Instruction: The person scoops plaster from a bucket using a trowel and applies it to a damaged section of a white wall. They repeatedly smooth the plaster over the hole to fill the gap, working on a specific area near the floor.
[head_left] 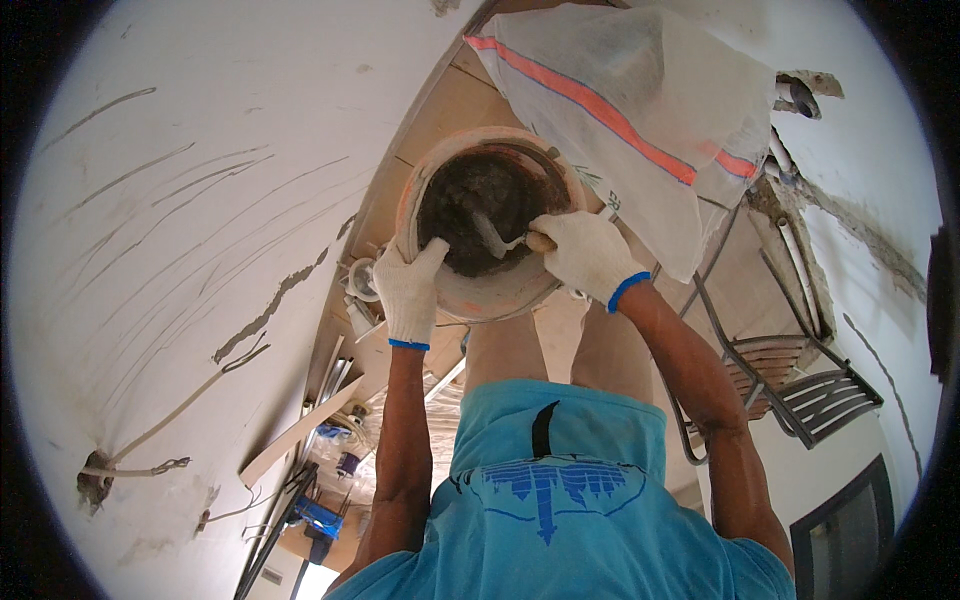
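A round bucket (572,185) with a mortar-smeared rim stands in front of my legs. Dark grey wet mortar (468,190) lies inside it. My left hand (408,292), in a white knitted glove with a blue cuff, grips the bucket's near left rim, thumb over the edge. My right hand (588,256), gloved the same way, is closed round the wooden handle of a trowel (488,232) at the bucket's right side. The trowel's mortar-coated metal part reaches into the bucket over the mortar; its full shape is hard to make out.
Beyond the bucket lies a large white woven sack (640,70) with a red stripe. A slatted metal chair (815,400) stands at the right. The left wall (200,260) has a chased groove and loose cables (180,425). Planks (300,435) and a blue tool (320,515) lie along its foot.
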The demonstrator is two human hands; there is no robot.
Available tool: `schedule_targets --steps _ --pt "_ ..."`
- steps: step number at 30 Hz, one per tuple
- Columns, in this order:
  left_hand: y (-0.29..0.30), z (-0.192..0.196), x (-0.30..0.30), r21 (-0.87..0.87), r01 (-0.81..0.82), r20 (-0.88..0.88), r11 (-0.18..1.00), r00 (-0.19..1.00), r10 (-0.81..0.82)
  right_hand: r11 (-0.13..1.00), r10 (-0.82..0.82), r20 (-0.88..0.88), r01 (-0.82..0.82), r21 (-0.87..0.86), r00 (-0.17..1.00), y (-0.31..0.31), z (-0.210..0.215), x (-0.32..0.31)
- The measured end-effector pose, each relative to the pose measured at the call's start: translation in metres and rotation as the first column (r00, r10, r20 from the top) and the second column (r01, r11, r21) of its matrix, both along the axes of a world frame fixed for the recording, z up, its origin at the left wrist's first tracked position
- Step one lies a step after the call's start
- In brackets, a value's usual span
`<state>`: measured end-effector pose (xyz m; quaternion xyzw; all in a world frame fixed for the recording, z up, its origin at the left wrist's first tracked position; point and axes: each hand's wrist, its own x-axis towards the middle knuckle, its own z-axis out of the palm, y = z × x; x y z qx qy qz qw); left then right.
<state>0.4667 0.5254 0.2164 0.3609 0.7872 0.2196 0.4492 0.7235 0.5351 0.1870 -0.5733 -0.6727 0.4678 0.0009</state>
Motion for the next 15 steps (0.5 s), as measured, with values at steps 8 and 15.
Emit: schedule_targets --steps 8,15 --pt "-0.004 0.0 0.008 0.013 -0.031 0.047 0.999 0.998 0.03 0.997 -0.023 -0.062 0.018 -0.073 0.998 -0.003 -0.012 -0.005" --pt "-0.004 0.003 0.014 -0.015 0.007 0.011 1.0 1.0 -0.006 0.983 -0.028 -0.187 -0.007 -0.184 0.982 -0.007 -0.015 -0.011"
